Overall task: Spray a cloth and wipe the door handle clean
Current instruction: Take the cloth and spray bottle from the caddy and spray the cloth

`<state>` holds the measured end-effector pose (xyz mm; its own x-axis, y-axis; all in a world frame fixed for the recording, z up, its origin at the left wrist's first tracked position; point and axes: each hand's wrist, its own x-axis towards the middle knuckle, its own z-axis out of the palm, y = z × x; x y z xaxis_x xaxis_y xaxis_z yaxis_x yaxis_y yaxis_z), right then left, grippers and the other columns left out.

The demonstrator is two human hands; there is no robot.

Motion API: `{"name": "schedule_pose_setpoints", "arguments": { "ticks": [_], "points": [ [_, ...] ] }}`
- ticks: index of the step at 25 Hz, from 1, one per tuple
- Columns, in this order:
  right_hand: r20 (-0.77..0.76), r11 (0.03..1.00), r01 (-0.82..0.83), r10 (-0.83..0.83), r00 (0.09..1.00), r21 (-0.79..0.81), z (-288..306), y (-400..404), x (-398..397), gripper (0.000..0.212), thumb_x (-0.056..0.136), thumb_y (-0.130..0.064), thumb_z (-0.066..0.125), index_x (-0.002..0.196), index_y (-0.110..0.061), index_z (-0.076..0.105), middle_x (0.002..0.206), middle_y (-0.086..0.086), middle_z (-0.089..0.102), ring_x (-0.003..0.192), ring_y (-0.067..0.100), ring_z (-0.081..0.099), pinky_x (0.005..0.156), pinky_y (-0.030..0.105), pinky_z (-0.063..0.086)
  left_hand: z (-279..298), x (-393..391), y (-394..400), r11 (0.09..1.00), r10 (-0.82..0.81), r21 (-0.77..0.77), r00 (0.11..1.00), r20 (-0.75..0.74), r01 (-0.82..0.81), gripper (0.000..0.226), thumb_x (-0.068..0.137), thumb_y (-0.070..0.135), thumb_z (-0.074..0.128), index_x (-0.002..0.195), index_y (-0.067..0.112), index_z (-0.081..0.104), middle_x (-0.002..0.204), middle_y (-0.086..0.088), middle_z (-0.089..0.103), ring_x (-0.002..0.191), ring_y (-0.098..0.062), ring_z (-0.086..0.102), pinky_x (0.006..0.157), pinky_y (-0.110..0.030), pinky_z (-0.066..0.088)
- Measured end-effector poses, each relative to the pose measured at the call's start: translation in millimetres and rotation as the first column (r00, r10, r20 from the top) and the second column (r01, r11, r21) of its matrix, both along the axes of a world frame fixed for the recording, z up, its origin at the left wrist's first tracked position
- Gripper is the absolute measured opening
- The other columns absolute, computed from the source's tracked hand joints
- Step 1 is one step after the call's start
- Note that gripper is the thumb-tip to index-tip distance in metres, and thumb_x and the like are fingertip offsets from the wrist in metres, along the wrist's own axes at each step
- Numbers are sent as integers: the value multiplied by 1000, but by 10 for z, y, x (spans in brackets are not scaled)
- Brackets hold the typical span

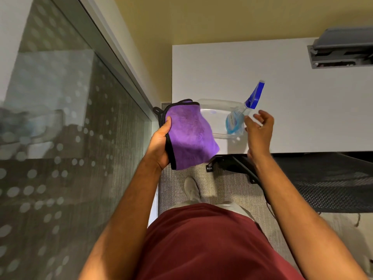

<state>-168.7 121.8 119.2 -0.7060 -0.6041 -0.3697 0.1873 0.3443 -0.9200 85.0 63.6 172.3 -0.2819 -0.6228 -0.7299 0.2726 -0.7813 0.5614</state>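
Observation:
My left hand (161,142) grips a folded purple cloth (189,136) with black edging, held above the near left corner of the white table (302,108). A clear spray bottle (236,120) with a blue trigger head (255,94) stands in a clear plastic tray (214,113) on the table. My right hand (260,128) hovers just right of the bottle, fingers spread and curled, holding nothing. No door handle is in view.
A glass wall (70,128) with a dotted frosted pattern runs along the left. A grey device (341,49) sits at the table's far right. A black mesh chair (333,182) stands under the table edge. My shoe (192,188) rests on grey carpet.

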Motion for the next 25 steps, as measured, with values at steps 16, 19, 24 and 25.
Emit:
{"name": "schedule_pose_setpoints", "arguments": {
  "ticks": [16,19,24,25],
  "points": [
    [-354,929,-369,343,870,-7,60,-472,-479,49,97,-23,72,140,-10,54,136,10,59,114,23,62,83,11,50,133,85,-94,997,8,-78,998,69,-2,52,105,54,44,129,13,66,116,-7,76,106,-23,74,81,-37,59],
    [-494,891,-412,276,825,-190,561,-509,-340,46,100,-35,66,136,-9,55,131,12,61,116,26,63,92,22,53,182,155,-159,987,92,-138,995,30,-87,49,106,50,46,126,11,67,116,-9,76,107,-24,73,84,-39,60],
    [-512,832,-408,181,840,-375,1334,-433,17,29,106,-26,55,107,3,61,99,17,68,80,26,70,73,35,57,247,121,-241,984,121,-119,987,-102,-133,52,104,49,48,134,8,63,119,-11,73,111,-27,70,92,-42,60],
    [-512,823,-433,209,833,-368,1442,-427,122,30,106,-27,56,100,2,62,91,17,68,68,27,67,65,33,54,269,118,-273,983,110,-133,987,-119,-126,52,105,49,47,134,9,63,120,-11,72,112,-27,70,94,-42,59]
  ]
}}
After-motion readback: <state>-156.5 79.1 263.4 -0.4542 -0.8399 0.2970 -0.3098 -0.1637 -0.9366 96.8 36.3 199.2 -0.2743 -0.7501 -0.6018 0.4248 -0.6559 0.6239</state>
